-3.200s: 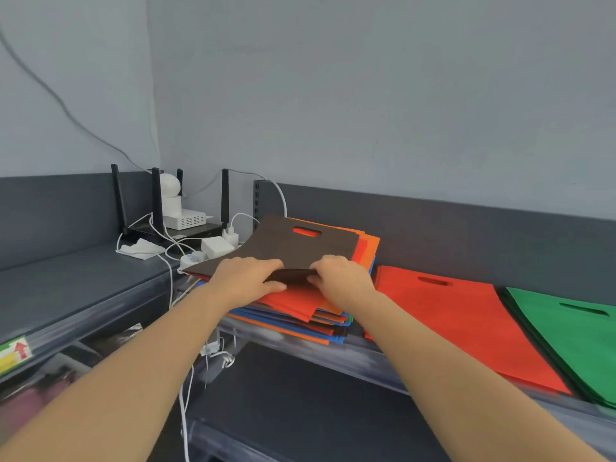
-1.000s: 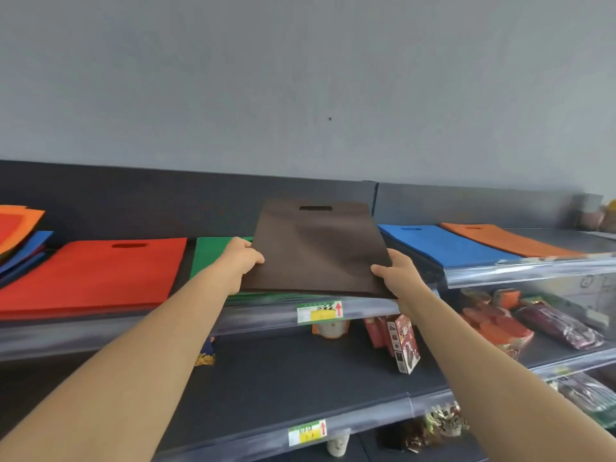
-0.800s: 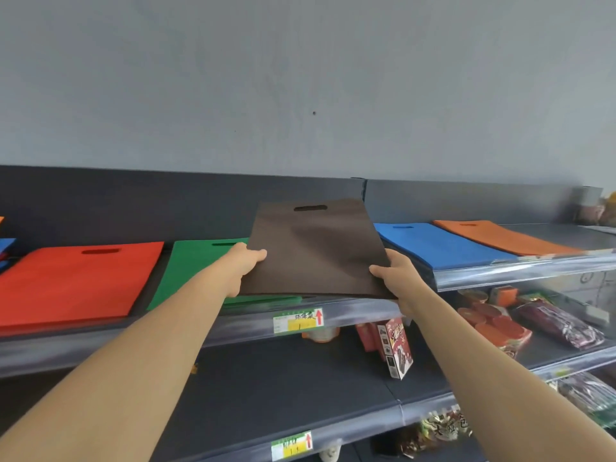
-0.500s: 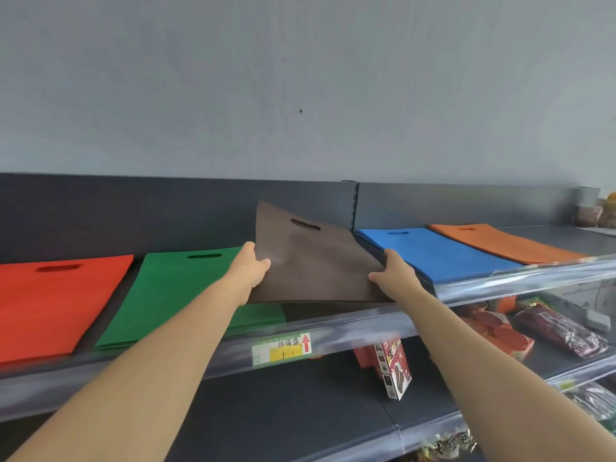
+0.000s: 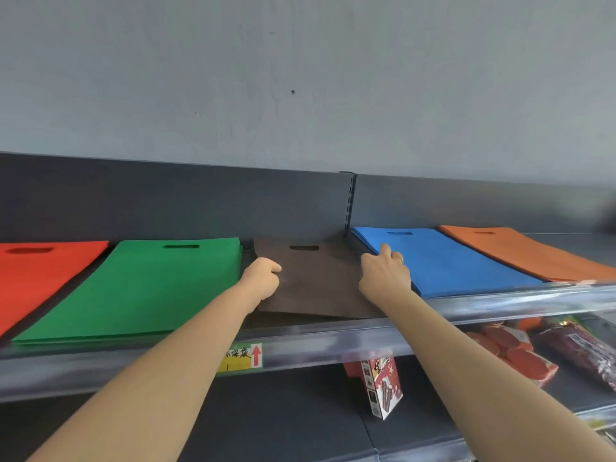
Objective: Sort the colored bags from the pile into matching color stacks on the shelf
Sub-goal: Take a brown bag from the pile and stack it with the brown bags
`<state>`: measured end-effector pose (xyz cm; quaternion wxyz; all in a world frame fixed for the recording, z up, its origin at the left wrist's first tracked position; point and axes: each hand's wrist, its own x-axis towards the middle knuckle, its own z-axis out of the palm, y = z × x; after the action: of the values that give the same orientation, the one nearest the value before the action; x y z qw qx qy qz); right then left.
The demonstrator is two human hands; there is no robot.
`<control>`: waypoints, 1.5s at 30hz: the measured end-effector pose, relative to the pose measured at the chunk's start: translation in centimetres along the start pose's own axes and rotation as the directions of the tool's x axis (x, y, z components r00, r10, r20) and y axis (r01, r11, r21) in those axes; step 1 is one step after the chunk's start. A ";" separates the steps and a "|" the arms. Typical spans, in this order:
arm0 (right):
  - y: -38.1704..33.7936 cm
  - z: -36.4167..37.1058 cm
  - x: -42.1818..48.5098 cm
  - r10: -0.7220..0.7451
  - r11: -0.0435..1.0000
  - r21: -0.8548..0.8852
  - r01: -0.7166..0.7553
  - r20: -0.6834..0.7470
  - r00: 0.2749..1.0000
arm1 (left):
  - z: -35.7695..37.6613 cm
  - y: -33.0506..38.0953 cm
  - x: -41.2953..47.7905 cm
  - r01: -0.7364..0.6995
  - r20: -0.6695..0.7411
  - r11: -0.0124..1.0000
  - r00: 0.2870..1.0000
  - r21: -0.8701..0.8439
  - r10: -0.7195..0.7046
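Observation:
A brown bag [image 5: 316, 281] lies flat on the top shelf [image 5: 333, 343], handle slot to the back, between a green stack [image 5: 150, 288] and a blue stack [image 5: 460, 261]. My left hand [image 5: 263, 278] grips the brown bag's left edge with curled fingers. My right hand [image 5: 385, 278] holds its right edge, right beside the blue stack's left side. A red stack [image 5: 33, 271] lies at the far left and an orange stack [image 5: 526, 255] at the far right. The mixed pile is out of view.
A slotted upright post [image 5: 350, 201] splits the dark back panel behind the brown bag. A yellow price label [image 5: 243, 356] sits on the shelf rail. On the lower shelf stand a small snack box [image 5: 381, 385] and red packets [image 5: 520, 351].
The brown bag came from the mixed pile at the left, moved rightwards along the shelf, and has dropped from tilted to flat between the green and blue stacks. Both hands stayed on its edges.

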<state>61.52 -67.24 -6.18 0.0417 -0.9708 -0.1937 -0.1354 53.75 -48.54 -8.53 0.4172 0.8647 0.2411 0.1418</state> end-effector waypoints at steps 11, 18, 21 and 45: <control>-0.9 3.7 1.0 -0.261 0.965 0.086 0.246 0.316 0.912 | 1.1 0.0 -0.5 0.100 -0.039 0.974 0.995 0.202 -0.094; -1.5 3.8 0.8 -0.273 0.962 0.091 0.258 0.242 0.931 | 1.2 0.0 -1.0 0.071 0.003 0.965 0.997 0.254 -0.074; -1.5 4.2 0.7 -0.289 0.957 0.090 0.275 0.231 0.929 | 0.9 -0.3 -1.0 0.080 -0.019 0.975 0.997 0.205 -0.077; -25.3 -2.1 -7.7 -0.561 0.803 0.133 0.581 -0.158 0.812 | -23.7 -10.9 -12.8 -0.053 -0.125 0.603 0.961 0.796 0.249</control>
<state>44.40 -46.99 -5.59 0.0947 -0.8506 -0.4856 -0.1778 29.12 -34.14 -3.21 -0.0466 0.9551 0.2495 0.1528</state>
